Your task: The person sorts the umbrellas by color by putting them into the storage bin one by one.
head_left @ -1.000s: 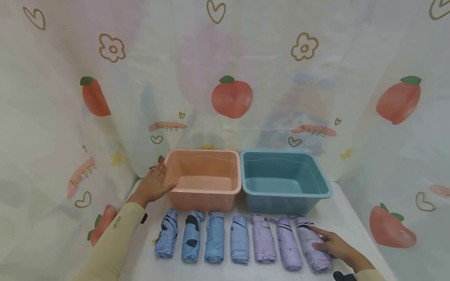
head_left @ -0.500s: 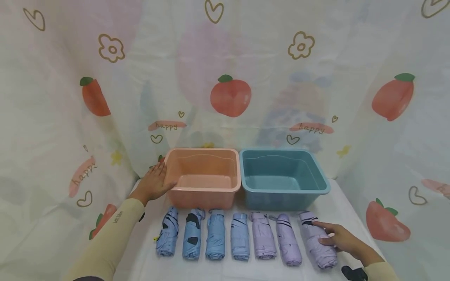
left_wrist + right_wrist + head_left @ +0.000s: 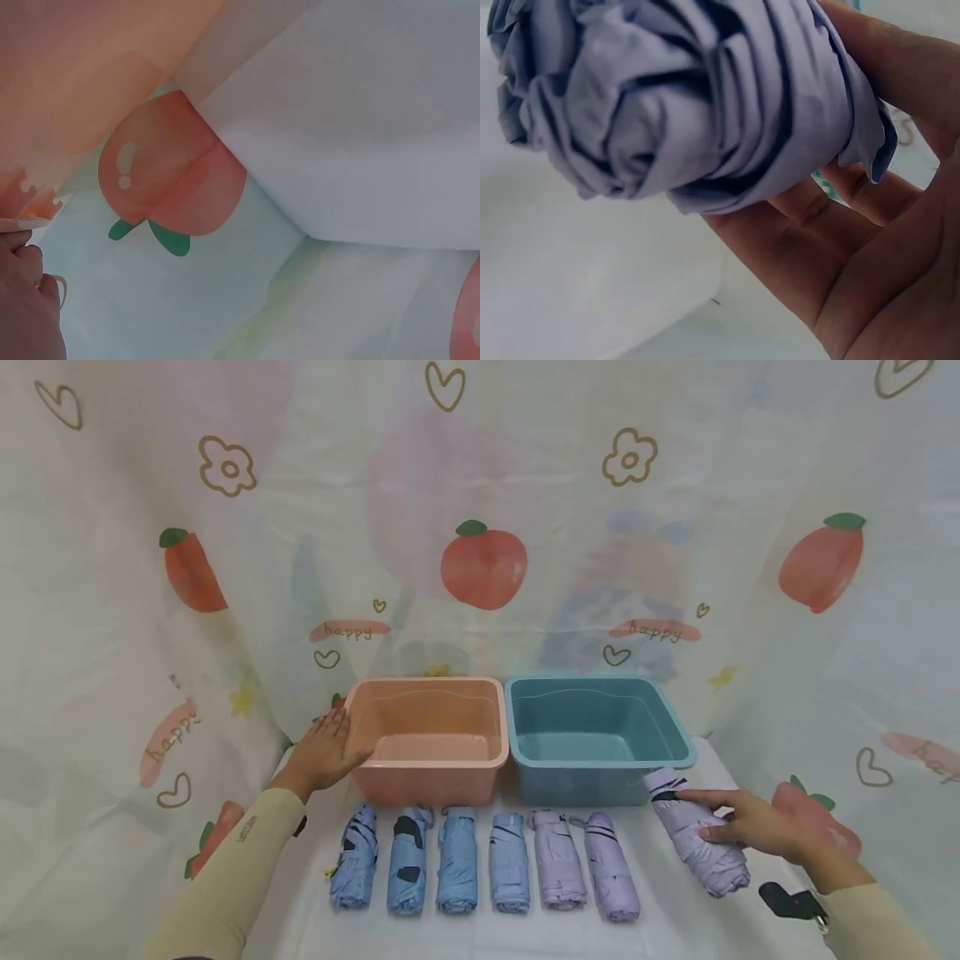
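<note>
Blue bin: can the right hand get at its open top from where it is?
Probably yes: the right hand, gripping a purple rolled umbrella, is near the front right corner of the blue bin, whose open top looks unblocked.

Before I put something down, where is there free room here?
Free: inside the orange bin and teal bin, and the white table between the six resting umbrellas and the held umbrella. Crowded: the narrow strip between umbrellas and bins.

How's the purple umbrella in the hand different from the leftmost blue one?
The purple umbrella is held in the right hand; the blue umbrella lies on the table. The blue one shows a yellow bit; the purple one shows none. Both are rolled up, with dark marks.
</note>
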`<state>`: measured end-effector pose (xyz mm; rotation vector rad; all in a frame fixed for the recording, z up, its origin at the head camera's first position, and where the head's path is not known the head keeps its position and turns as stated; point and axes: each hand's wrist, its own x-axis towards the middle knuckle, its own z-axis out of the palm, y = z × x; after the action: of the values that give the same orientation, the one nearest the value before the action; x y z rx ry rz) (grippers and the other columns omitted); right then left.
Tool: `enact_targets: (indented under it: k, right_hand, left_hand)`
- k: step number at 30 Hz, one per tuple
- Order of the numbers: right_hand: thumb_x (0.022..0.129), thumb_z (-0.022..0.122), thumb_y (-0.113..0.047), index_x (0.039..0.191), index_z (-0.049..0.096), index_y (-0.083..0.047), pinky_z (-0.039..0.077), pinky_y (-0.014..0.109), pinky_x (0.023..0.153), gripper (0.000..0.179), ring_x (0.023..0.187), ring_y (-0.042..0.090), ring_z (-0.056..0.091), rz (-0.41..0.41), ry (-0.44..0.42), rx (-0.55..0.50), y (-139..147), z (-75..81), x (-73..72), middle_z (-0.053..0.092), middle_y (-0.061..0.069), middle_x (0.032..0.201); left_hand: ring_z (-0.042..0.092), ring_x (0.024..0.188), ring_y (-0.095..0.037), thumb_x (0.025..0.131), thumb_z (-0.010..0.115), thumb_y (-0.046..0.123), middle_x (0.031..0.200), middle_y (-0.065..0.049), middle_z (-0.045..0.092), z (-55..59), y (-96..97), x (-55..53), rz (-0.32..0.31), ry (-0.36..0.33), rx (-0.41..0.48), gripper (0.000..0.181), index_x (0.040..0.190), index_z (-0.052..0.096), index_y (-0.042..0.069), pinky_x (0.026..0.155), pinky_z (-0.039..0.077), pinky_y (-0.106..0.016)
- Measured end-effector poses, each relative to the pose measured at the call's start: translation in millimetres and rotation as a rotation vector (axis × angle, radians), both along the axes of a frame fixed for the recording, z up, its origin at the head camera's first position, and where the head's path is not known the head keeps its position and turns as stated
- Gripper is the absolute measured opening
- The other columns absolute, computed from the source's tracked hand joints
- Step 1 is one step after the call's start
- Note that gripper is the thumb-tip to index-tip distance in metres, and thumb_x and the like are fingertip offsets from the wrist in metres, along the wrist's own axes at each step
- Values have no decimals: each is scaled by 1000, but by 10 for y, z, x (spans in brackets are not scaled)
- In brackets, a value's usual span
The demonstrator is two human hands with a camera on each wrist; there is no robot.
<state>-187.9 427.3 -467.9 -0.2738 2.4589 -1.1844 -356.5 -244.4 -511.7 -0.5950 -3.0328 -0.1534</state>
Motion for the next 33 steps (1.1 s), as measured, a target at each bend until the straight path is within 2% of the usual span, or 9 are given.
enact_targets:
  k: [4,9,15,19,23,26,29,33]
  right_hand:
    - [88,72,-22,147,42,-5,53,38,74,69,103,37,56,-7,8,29,6,234,-181,38,33,137]
    - [87,74,-25,148,40,-6,54,40,74,72,98,31,56,-38,23,79,-13,496,-449,43,30,132]
    - [87,73,-23,147,42,-6,54,38,72,69,96,31,55,0,101,142,-113,670,-831,53,23,121]
    - [88,72,-19,146,46,-8,53,38,71,64,98,34,55,24,138,178,-234,688,-1123,50,28,126]
    - [89,72,-19,145,48,-11,49,41,77,62,112,40,48,48,181,208,-406,655,-1420,39,31,142]
    - [89,72,-19,145,49,-10,48,45,82,61,121,43,43,66,200,206,-542,612,-1587,38,30,145]
    - [89,72,-18,142,51,-9,48,50,85,59,123,47,43,97,227,223,-658,555,-1728,42,29,142]
    - [88,71,-11,140,53,-4,48,54,87,55,123,52,44,166,273,255,-786,453,-1928,45,31,140]
  left_hand:
    - [14,144,-40,96,33,65,156,-27,17,-24,-51,-5,-10,35,3,96,148,20,-14,114,11,-53]
    - [14,144,-39,96,31,66,156,-27,18,-49,-59,-35,-20,45,6,96,148,20,-14,115,11,-52]
    - [15,144,-39,96,33,64,155,-27,20,-90,-28,-25,-27,34,-5,94,147,23,-14,115,12,-52]
    - [16,144,-38,96,35,63,155,-26,21,-131,-6,4,-15,42,2,92,147,24,-13,115,13,-52]
    - [17,144,-38,96,36,63,155,-25,22,-170,-22,28,-8,65,20,92,147,25,-13,115,13,-52]
    - [19,144,-38,96,38,62,155,-26,23,-195,-56,33,-19,88,32,92,147,26,-14,114,14,-52]
    - [20,143,-38,96,39,61,155,-26,23,-208,-70,5,-25,101,29,91,147,26,-13,114,15,-52]
    - [20,143,-39,96,37,61,154,-27,24,-171,-66,-73,-41,122,21,91,147,26,-13,114,15,-52]
